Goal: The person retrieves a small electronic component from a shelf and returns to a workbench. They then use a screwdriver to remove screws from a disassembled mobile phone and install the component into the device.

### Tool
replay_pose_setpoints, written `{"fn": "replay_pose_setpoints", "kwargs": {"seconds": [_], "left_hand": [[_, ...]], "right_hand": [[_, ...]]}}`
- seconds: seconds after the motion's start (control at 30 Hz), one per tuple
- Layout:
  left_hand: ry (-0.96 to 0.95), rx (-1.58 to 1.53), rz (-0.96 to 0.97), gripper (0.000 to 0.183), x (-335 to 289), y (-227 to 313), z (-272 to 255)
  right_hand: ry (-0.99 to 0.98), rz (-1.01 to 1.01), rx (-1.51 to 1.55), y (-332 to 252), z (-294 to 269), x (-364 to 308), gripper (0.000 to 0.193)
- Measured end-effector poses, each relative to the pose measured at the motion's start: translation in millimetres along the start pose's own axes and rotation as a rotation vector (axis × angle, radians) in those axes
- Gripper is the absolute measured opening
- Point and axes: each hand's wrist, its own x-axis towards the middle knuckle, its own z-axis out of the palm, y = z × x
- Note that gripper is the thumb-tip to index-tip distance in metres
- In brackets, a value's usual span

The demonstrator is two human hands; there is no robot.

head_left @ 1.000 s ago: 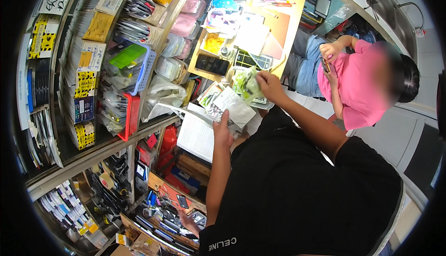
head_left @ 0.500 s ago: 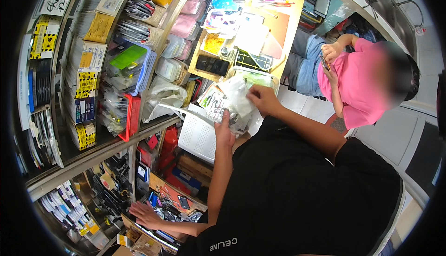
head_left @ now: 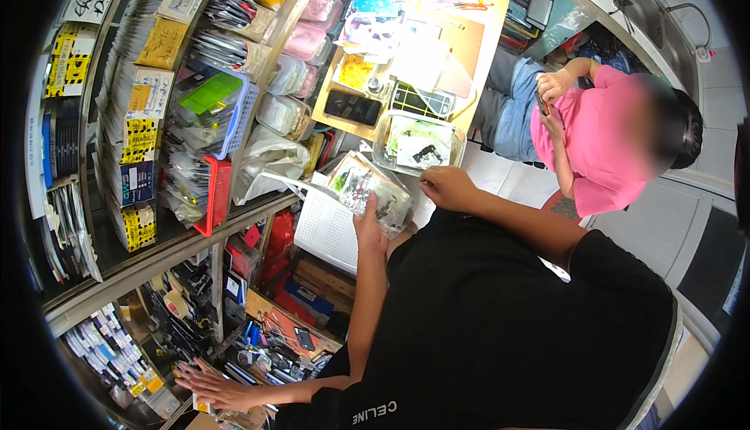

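My left hand (head_left: 370, 225) grips a stack of clear plastic packets (head_left: 383, 199) with cards and small parts inside, held above a white perforated basket (head_left: 328, 223). To its right, my right hand (head_left: 447, 188) has its fingers curled near the front rim of a clear plastic container (head_left: 378, 147). What the right hand holds, if anything, is hidden. Inside the container lies a pale packet (head_left: 418, 147) with dark flat parts.
Shelves of envelopes and packets (head_left: 191, 102) rise at left. A wooden bench (head_left: 500, 8) carries a black phone (head_left: 353, 108) and trays. At right, a person in pink (head_left: 601, 133) holds a phone. At lower left, another person's spread hand (head_left: 211, 387) reaches over crowded parts.
The crumpled whitish plastic bag between my hands is gone from there, uncovering the container and the packet stack. My right hand has dropped slightly. The other person's hand has moved left and down.
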Motion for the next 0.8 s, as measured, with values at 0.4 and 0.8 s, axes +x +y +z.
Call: {"fn": "replay_pose_setpoints", "kwargs": {"seconds": [0.4, 0.8], "left_hand": [[-0.137, 0.039, -0.089, 0.051, -13, 4, 21], [-0.151, -0.023, -0.106, 0.051, -10, 14, 32]], "right_hand": [[0.023, 0.303, 0.583, -6, 16, 31, 0.026], [0.062, 0.165, 0.443, -24, 4, 33, 0.026]]}}
